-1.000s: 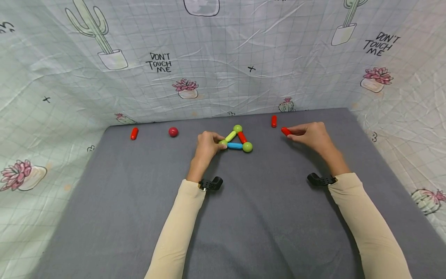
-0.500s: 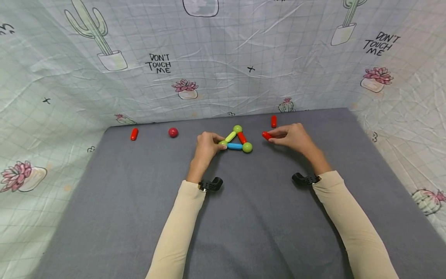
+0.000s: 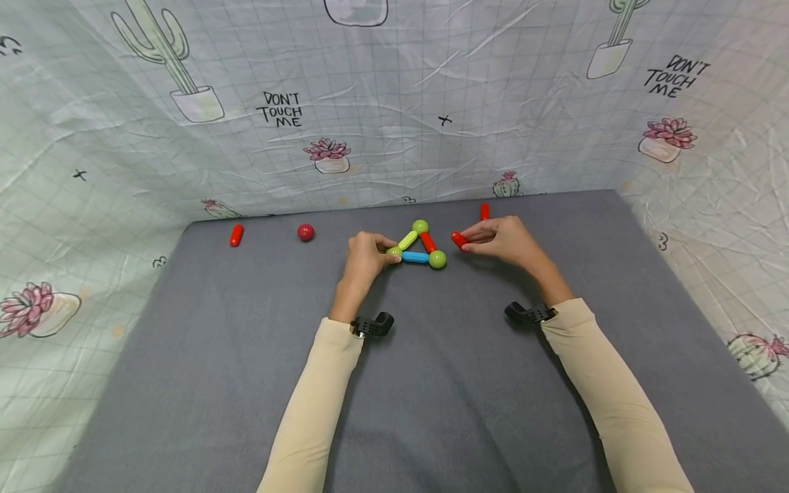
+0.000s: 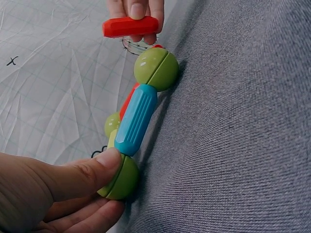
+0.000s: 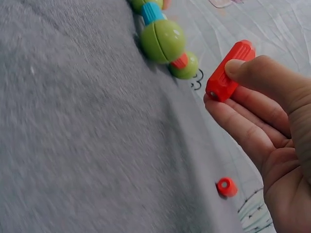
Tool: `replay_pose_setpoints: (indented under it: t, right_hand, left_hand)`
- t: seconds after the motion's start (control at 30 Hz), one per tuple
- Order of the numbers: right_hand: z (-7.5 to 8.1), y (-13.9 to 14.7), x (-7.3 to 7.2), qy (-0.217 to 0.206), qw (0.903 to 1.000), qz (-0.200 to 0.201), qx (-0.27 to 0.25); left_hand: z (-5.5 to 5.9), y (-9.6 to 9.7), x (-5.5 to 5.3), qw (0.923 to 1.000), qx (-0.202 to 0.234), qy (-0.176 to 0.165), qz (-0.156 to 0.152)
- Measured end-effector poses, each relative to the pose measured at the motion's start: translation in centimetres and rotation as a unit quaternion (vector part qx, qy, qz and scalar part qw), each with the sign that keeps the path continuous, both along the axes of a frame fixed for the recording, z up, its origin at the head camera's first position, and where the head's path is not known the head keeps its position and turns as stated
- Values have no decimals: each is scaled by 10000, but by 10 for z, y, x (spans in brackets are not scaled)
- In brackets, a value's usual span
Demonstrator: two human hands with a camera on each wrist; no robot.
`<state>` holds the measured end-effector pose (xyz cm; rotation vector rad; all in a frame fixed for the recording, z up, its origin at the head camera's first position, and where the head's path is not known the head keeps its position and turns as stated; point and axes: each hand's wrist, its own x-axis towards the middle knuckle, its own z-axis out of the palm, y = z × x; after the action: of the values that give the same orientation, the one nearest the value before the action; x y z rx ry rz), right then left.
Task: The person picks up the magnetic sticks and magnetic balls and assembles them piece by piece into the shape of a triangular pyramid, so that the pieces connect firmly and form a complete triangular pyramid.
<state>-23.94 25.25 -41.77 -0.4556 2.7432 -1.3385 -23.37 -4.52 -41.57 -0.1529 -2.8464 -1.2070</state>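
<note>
A triangle of magnetic-looking rods and balls lies on the grey cloth: a blue rod (image 3: 415,257), a yellow-green rod (image 3: 407,240) and a red rod (image 3: 428,242) joined by green balls (image 3: 437,259) at the corners. My left hand (image 3: 365,259) pinches the left corner ball (image 4: 124,180) between thumb and fingers. Just right of the triangle, my right hand (image 3: 507,241) holds a loose red rod (image 5: 230,71) between thumb and fingertips, apart from the nearest green ball (image 5: 163,41). A small hole shows in that rod's end.
Behind my right hand, another red rod (image 3: 485,211) lies near the table's back edge. Farther left are a dark red ball (image 3: 305,233) and a red rod (image 3: 236,235). A printed curtain (image 3: 394,103) hangs behind the grey-covered table (image 3: 431,383).
My right hand has moved left with the red rod, bringing it close to the triangle's right side. The left hand stays on its corner ball.
</note>
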Motion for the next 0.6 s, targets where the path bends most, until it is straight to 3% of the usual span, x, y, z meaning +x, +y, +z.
replay_pose_setpoints:
  t: [0.23, 0.6]
  right_hand:
    - [1, -14, 1, 192, 9998, 15, -60]
    - [4, -25, 0, 121, 9997, 38, -197]
  left_hand:
    - [-1, 0, -1, 10000, -29, -8, 9]
    - [0, 0, 0, 10000, -36, 39, 10]
